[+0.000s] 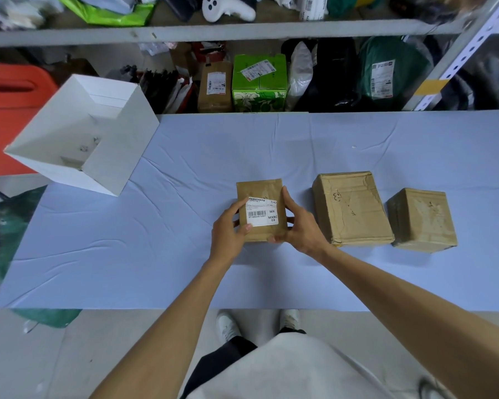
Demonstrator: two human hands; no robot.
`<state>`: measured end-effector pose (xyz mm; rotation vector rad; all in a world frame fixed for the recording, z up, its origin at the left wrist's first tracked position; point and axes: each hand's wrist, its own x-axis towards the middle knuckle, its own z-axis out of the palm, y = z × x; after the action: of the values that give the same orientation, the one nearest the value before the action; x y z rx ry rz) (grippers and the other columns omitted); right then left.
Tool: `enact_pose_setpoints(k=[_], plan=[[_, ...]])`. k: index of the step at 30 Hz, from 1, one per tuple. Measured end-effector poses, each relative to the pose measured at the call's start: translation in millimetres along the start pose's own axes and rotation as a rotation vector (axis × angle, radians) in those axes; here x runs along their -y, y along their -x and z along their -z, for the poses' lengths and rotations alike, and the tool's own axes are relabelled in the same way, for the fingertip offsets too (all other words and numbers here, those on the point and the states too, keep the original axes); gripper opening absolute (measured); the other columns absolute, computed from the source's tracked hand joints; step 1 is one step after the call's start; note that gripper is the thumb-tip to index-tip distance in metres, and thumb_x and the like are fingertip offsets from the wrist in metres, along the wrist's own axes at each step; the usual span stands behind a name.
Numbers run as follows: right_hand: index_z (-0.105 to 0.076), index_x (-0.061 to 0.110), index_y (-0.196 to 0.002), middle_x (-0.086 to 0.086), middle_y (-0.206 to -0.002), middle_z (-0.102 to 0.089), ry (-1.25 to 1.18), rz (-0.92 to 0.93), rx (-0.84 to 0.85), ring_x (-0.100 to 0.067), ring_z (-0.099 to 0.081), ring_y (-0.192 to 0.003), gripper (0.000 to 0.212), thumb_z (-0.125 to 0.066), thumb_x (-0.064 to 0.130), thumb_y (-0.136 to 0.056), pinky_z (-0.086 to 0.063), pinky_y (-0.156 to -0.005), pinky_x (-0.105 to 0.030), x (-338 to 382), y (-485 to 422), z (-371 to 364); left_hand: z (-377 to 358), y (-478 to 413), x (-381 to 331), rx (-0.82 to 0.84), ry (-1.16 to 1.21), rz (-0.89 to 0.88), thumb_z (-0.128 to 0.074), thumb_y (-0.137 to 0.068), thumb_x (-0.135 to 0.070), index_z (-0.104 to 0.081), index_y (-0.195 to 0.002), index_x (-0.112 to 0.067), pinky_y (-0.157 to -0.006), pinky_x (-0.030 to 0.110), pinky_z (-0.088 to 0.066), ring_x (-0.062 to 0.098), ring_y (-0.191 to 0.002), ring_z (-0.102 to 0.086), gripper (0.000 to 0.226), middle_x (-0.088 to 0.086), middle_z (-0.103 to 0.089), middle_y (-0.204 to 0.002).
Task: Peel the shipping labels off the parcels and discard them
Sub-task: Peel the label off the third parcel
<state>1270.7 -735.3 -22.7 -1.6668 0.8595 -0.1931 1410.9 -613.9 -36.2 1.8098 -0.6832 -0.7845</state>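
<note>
A small brown cardboard parcel [260, 189] sits on the pale blue table [185, 156], with a white shipping label [262, 212] with a barcode stuck on its top. My left hand [229, 230] holds the parcel's left side, thumb lying on the label's left edge. My right hand [300, 226] grips the parcel's right side and near corner. To the right stand two more brown parcels, a larger one [352, 207] and a smaller one [421, 220], both with bare taped tops showing no label.
An open white box [81, 133] stands tilted at the table's far left corner. Behind the table, shelves hold more parcels, a green carton [260, 82] and bags. A red chair [9, 110] and a dark green bag [9, 234] are at the left.
</note>
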Motion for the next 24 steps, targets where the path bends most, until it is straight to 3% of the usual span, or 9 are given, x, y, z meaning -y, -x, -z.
enact_pose_setpoints(k=[13,21,24], plan=[[-0.008,0.031,-0.153,0.001,-0.133,-0.054,0.049,-0.006,-0.005,-0.016,-0.058,-0.109,0.123,-0.085,0.001,-0.063,-0.056,-0.082,-0.023,-1.5,-0.7,-0.8,2.3,-5.8,-5.3,0.006,-0.077,-0.002,-0.066,-0.080,0.007,-0.057,-0.120,-0.030,-0.085,0.028,-0.058,0.019,-0.114,-0.057,0.055,-0.002,-0.056,-0.129],[-0.008,0.031,-0.153,0.002,-0.134,-0.053,0.025,-0.012,-0.005,-0.016,-0.056,-0.114,0.123,-0.085,0.000,-0.063,-0.054,-0.081,-0.016,-0.9,0.0,-0.8,3.7,-4.1,-2.9,0.027,-0.046,0.005,-0.066,-0.083,0.001,-0.050,-0.133,-0.032,-0.084,0.026,-0.057,0.015,-0.111,-0.057,0.062,-0.003,-0.053,-0.134],[-0.008,0.029,-0.153,0.004,-0.131,-0.054,0.025,0.001,-0.005,-0.013,-0.057,-0.109,0.121,-0.084,-0.001,-0.065,-0.053,-0.078,-0.013,-0.5,0.6,-0.7,4.1,-3.4,-2.9,0.026,-0.047,-0.023,-0.066,-0.082,0.004,-0.053,-0.130,-0.030,-0.086,0.025,-0.057,0.016,-0.116,-0.056,0.060,-0.003,-0.054,-0.133]])
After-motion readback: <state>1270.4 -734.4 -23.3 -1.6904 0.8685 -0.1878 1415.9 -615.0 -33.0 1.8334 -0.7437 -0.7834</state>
